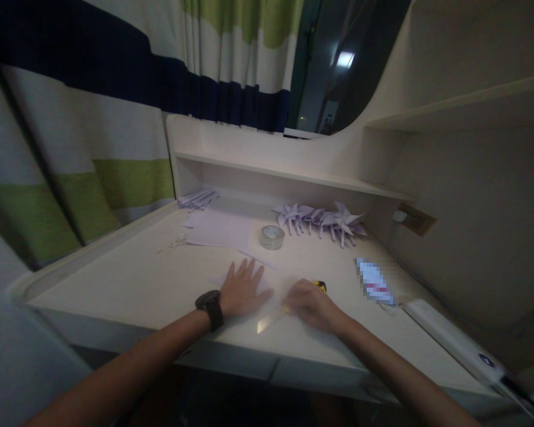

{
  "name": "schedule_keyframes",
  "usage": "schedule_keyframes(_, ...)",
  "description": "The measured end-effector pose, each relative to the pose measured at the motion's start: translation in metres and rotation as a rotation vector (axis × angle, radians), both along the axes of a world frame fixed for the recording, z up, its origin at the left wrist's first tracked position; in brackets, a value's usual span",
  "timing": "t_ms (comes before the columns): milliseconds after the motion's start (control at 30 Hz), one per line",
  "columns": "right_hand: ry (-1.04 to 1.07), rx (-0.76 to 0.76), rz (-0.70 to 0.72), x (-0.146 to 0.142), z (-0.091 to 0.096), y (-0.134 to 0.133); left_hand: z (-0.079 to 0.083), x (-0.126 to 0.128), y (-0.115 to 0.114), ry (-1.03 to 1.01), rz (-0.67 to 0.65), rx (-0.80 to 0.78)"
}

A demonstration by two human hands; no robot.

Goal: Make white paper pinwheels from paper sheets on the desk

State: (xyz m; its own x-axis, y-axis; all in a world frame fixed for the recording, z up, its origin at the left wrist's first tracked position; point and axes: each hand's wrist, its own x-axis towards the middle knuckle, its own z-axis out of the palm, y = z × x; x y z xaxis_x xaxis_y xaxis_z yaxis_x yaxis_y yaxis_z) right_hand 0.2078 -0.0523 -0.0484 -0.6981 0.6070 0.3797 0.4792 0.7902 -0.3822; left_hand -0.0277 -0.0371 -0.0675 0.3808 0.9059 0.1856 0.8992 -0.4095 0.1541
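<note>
My left hand (244, 289), with a dark watch (210, 308) on its wrist, lies flat with fingers spread on a sheet of white paper (216, 280) on the desk. My right hand (311, 305), slightly blurred, is closed around a yellow and black utility knife (321, 286). A shiny pale strip, apparently its blade, points left and toward the desk's front edge. Just beyond my left hand lies a thin rolled paper stick (258, 259). Behind that sits a roll of clear tape (272, 237).
Several paper pinwheels (324, 219) lie at the back right. Paper sticks (199, 199) and a stack of white sheets (222, 228) lie at the back left, near small thin pieces (175, 244). At right are a pixelated phone-like object (376, 281) and a long white device (454, 341).
</note>
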Motion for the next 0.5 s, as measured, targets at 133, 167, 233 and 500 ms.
schedule_keyframes(133,-0.020,-0.038,-0.007,0.006,0.000,-0.001,0.002,0.000,0.000,-0.026,0.016,0.022)
schedule_keyframes(167,-0.015,-0.046,-0.024,0.008,-0.001,-0.001,0.004,-0.002,0.000,-0.034,0.008,0.034)
schedule_keyframes(233,0.000,-0.071,-0.066,0.012,-0.002,-0.002,0.009,-0.007,-0.002,-0.049,-0.036,0.061)
schedule_keyframes(500,-0.023,-0.110,-0.041,0.024,0.003,-0.003,0.034,-0.051,-0.016,-0.017,-0.325,0.143)
